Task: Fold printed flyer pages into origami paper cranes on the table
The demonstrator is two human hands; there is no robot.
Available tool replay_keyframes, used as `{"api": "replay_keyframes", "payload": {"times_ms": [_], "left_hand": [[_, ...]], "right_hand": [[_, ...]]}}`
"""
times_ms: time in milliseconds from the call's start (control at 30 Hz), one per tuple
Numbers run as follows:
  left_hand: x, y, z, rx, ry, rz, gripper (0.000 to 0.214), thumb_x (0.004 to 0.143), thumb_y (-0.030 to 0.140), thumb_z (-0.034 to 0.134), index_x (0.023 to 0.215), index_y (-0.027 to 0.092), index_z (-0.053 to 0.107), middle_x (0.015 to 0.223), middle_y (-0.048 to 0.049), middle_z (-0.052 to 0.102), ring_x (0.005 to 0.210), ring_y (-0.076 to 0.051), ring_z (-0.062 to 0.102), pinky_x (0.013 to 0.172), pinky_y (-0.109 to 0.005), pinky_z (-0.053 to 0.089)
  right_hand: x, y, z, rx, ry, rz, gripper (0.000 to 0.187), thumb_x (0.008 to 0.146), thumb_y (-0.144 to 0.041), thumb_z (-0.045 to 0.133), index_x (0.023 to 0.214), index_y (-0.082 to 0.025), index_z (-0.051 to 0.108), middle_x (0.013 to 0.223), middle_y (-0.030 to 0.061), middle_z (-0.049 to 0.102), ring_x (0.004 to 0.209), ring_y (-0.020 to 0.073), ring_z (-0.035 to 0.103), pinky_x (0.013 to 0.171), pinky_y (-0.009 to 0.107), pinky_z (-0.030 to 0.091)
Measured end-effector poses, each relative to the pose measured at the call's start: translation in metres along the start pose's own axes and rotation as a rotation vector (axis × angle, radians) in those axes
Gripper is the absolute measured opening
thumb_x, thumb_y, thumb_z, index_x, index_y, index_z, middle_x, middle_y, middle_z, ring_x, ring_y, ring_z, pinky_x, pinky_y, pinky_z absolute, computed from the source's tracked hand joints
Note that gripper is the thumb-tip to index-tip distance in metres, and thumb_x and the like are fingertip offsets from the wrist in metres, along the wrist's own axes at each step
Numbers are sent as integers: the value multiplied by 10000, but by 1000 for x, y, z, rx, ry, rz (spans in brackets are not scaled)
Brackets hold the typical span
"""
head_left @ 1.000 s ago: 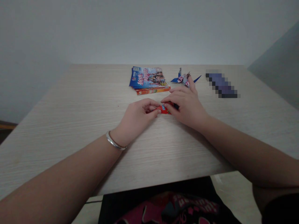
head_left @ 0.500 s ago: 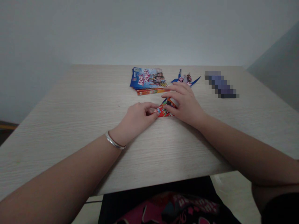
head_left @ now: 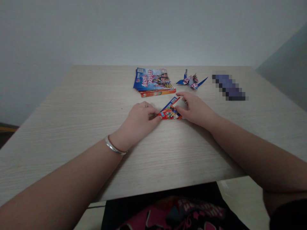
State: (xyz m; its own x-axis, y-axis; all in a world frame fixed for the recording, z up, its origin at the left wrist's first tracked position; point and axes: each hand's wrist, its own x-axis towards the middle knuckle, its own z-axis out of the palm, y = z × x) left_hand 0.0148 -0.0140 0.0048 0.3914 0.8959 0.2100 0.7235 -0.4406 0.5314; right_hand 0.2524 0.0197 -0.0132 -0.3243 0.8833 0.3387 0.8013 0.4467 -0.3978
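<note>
A folded piece of printed paper (head_left: 169, 113), red with cartoon figures and a blue edge, lies on the table between my hands. My left hand (head_left: 143, 119) pinches its left corner between thumb and fingers. At the paper's right side, my right hand (head_left: 195, 108) has its thumb on the printed face and its fingers curled behind the far edge. Part of the right end is hidden by that hand. Just beyond, a folded paper crane (head_left: 190, 80) in blue and white print stands with its points spread.
A stack of printed flyers (head_left: 153, 80) lies at the back, left of the crane. A blurred-out dark blue oblong item (head_left: 229, 87) is at the back right. The pale wooden table (head_left: 79, 111) meets a wall behind; its near edge is close to my lap.
My right hand has drawn back to the right, its fingers curling in. More of the folded paper and the whole crane now show. My left hand keeps its hold on the corner.
</note>
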Motion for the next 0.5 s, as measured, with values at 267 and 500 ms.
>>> {"api": "replay_keyframes", "payload": {"times_ms": [267,500], "left_hand": [[-6,-1,-3,111,-122,130,433,965,220,597,1385,128,642,1086,-105,768,1012,-250,676,940,-397,521],[-10,-7,5,270,-204,498,405,1017,325,611,1352,101,649,1272,-154,691,1156,-297,614,1060,-453,499]], "right_hand": [[9,4,-22,-169,-281,195,333,896,-310,650,1195,-199,744,923,77,747,785,225,650,688,333,447],[15,11,-36,-421,-340,227,344,979,-466,543,886,-203,744,823,90,745,715,226,611,610,339,340]]}}
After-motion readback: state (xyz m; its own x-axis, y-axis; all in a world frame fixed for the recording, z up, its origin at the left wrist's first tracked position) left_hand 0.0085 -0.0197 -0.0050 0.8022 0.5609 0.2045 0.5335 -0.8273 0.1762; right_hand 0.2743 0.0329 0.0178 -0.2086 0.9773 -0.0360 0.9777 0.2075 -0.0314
